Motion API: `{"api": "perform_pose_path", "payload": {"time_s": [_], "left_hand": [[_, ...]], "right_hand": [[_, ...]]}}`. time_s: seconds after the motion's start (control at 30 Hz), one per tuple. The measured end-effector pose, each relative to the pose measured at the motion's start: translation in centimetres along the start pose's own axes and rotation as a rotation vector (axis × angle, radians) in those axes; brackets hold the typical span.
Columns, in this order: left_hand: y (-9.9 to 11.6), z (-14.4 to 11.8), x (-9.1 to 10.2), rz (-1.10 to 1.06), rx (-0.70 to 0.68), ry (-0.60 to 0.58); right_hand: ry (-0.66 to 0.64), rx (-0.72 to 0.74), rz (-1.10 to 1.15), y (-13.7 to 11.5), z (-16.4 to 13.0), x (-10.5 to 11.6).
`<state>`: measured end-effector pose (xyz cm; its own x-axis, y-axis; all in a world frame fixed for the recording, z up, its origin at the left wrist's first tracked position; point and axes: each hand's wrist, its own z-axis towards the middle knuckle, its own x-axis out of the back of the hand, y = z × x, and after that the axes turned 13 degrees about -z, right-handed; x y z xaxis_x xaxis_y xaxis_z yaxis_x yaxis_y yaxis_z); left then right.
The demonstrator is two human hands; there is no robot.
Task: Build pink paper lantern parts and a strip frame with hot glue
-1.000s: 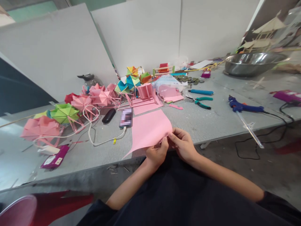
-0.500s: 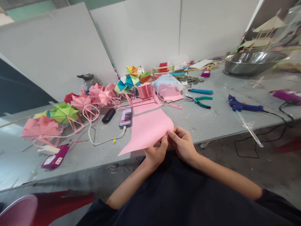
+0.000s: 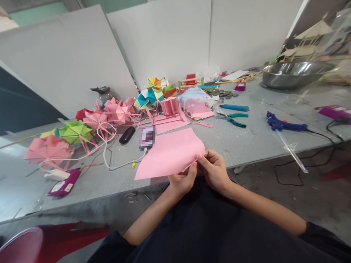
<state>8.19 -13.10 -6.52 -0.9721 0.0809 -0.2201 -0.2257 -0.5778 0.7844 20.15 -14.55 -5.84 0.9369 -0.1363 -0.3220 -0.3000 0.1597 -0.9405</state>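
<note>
A sheet of pink paper point(image 3: 172, 153) is held over the front edge of the table, its near right edge curling up toward me. My left hand point(image 3: 183, 179) grips that near edge from below, thumb on top and the other fingers mostly hidden under the sheet. Close beside it, my right hand point(image 3: 213, 168) pinches the right corner between thumb and fingers. Just beyond the sheet's left side lies a phone point(image 3: 147, 137) with a white cable plugged in. Behind the sheet is a pink paper piece with a folded pink model point(image 3: 170, 106) on it.
Pink and green folded paper umbrellas point(image 3: 75, 131) line the left side, near a black oblong case point(image 3: 127, 135) and a purple power strip point(image 3: 65, 183). To the right lie teal-handled pliers point(image 3: 237, 119), a blue glue gun point(image 3: 286, 124) with its cord, and a steel basin point(image 3: 297, 75).
The pink sheet's loose left corner has shifted slightly left and up, and its right end has dipped a little. Both hands keep their grip with barely any movement.
</note>
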Motion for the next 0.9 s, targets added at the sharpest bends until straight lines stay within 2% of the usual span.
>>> {"api": "perform_pose_path", "payload": {"time_s": [0.23, 0.43, 0.67, 0.9], "left_hand": [[-0.4, 0.1, -0.2, 0.039, -0.055, 0.1], [0.1, 0.3, -0.2, -0.05, -0.015, -0.009], [0.2, 0.7, -0.2, -0.148, 0.059, -0.01], [0.5, 1.4, 0.3, -0.096, 0.147, -0.025]], "right_hand": [[-0.069, 0.018, -0.022, 0.3, 0.0, 0.2], [-0.048, 0.045, -0.028, 0.4, -0.1, 0.2], [0.041, 0.088, 0.012, 0.2, -0.2, -0.3], [0.052, 0.117, -0.028, 0.3, 0.1, -0.2]]}}
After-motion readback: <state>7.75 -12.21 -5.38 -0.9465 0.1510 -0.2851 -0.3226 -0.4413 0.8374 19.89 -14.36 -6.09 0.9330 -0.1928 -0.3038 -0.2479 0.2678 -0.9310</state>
